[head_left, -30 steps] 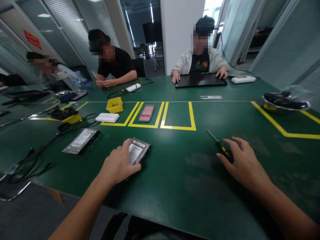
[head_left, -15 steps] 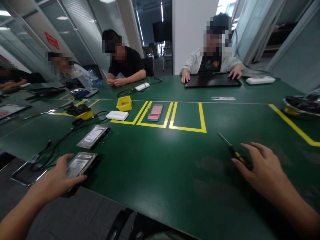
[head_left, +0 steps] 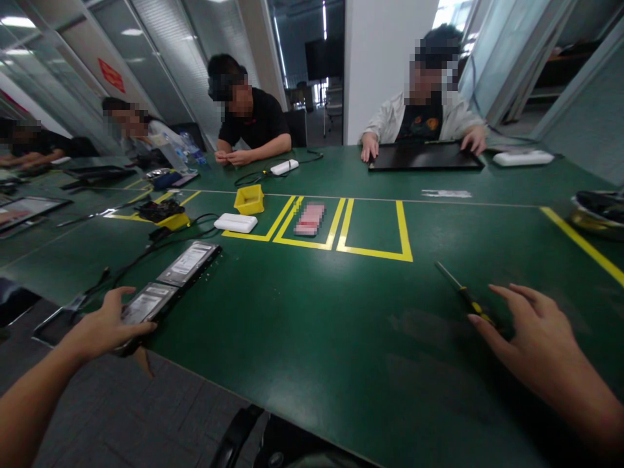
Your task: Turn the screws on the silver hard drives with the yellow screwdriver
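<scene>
My left hand (head_left: 100, 325) grips a hard drive (head_left: 151, 302) by its sides, thumb on the near side and fingers at the far side. Its far end meets a second hard drive (head_left: 190, 262) lying label up on the green table (head_left: 292, 338). On the right, a screwdriver (head_left: 458, 284) with a black and yellow handle lies on the table, its shaft pointing away to the left. Over the handle end is my right hand (head_left: 536, 331), open, fingers spread and thumb apart; it is not closed around the handle.
Yellow tape (head_left: 375, 252) marks the table, with a pink pixelated item (head_left: 310, 220) inside one outline. A white power bank-like block (head_left: 236, 223), yellow bin (head_left: 249, 199) and cables (head_left: 127, 263) lie left. Opposite, a person (head_left: 424, 110) touches a black panel (head_left: 424, 157).
My left hand has brought its hard drive up against the second one, closing the gap between them. My right hand stays open near the screwdriver. The view has shifted slightly.
</scene>
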Demonstrator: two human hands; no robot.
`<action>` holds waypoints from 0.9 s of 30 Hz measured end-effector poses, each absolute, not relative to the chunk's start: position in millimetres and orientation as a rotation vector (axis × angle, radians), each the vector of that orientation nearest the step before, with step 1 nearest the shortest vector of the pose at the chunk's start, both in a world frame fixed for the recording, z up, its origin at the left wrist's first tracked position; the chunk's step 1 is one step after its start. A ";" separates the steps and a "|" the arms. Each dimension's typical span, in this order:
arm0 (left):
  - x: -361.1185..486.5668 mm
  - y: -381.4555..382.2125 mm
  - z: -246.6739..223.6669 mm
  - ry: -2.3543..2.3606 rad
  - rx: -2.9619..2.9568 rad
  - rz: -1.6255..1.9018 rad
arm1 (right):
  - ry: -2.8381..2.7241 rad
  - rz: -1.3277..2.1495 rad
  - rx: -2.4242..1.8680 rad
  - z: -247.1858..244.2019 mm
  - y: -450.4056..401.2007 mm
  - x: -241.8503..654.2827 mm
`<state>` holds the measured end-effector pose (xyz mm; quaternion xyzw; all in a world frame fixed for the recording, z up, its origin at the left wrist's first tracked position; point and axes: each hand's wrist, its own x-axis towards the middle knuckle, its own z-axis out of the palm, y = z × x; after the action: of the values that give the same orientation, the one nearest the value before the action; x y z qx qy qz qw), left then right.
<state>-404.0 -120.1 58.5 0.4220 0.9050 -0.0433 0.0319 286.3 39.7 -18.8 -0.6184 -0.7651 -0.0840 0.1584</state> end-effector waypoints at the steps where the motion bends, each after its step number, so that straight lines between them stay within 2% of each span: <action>1: -406.4 -118.3 59.6 2.743 1.275 -0.154 | -2.186 -0.245 -1.765 -18.6 40.1 285.9; 17: -420.1 -95.0 53.4 2.685 1.290 -0.166 | -2.166 -0.271 -1.745 -17.2 43.0 284.3; 27: -426.1 -68.7 46.3 2.709 1.361 -0.128 | -2.154 -0.136 -1.801 -14.5 41.4 288.2</action>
<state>-426.1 -68.7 46.3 0.4480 0.8914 -0.0421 0.0536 288.2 41.4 -14.5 -0.6320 -0.7558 -0.0478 0.1643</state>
